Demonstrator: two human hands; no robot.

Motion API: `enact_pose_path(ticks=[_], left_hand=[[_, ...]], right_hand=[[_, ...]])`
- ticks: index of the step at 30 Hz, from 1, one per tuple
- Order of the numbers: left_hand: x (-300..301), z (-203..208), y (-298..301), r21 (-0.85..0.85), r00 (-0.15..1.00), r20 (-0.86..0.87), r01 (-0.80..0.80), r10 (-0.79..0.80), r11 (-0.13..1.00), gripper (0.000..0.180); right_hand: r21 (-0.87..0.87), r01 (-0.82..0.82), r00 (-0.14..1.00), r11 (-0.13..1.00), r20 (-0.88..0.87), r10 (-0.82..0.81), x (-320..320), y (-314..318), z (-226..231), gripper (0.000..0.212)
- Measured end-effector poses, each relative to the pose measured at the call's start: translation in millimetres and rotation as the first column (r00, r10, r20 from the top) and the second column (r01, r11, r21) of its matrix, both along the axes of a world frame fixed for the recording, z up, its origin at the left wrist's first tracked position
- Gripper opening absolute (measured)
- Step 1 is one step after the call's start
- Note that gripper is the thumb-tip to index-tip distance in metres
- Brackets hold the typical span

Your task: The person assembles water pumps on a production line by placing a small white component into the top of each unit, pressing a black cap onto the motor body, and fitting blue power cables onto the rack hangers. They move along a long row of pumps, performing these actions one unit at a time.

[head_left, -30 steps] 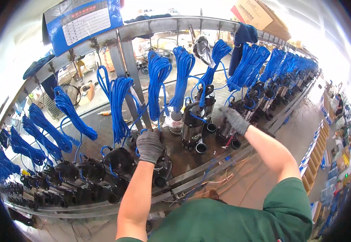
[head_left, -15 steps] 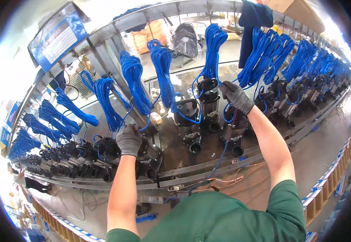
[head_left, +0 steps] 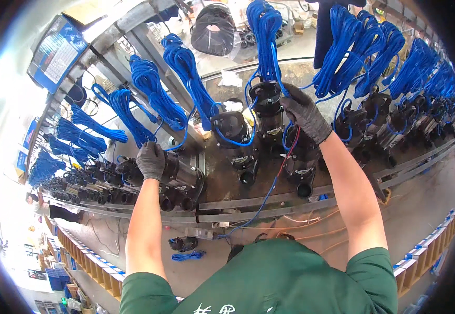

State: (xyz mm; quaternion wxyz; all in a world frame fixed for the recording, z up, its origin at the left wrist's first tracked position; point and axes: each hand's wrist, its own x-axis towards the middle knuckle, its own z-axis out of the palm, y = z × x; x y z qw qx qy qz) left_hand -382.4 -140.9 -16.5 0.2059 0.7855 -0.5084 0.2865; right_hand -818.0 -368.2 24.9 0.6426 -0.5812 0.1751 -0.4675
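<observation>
Both my hands wear dark grey gloves. My left hand [head_left: 151, 160] is closed at the top of a black and steel pump [head_left: 184, 175]; its fingertips and whatever they grip are hidden. My right hand [head_left: 305, 113] has its fingers bent together beside the top of a standing pump [head_left: 267, 107], close to its blue cable. What it pinches is hard to make out. Below it, a red lead [head_left: 292, 146] runs down past another pump [head_left: 302, 163] into a thin blue cable [head_left: 264, 201]. Between my hands stands a pump [head_left: 232, 128] with a blue cable looped at its top.
Coiled blue cables [head_left: 157, 94] hang from a metal frame [head_left: 133, 23] above rows of pumps to both sides. A metal rail [head_left: 238, 213] edges the bench. Loose orange hoses [head_left: 311, 225] and a small blue coil [head_left: 188, 255] lie below. Cardboard dividers [head_left: 91, 256] line the lower left.
The view has shifted, so the bench and the hanging coils sit differently. My left hand stays at the left pump's top, and my right hand stays beside the right pumps.
</observation>
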Motion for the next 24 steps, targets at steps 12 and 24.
enact_pose_path(ticks=[12, 24], left_hand=[[4.5, -6.8, 0.1, -0.007, 0.999, 0.035, 0.027, -0.027, 1.000, 0.014], [-116.6, 2.8, -60.8, 0.538, 0.598, 0.230, 0.580, -0.768, 0.612, 0.023]], right_hand=[[0.043, -0.048, 0.998, 0.998, -0.047, 0.050, -7.7, -31.1, -27.4, 0.020], [-0.162, 0.051, 0.990, 0.985, -0.120, -0.071, 4.2, -29.8, -26.2, 0.018]])
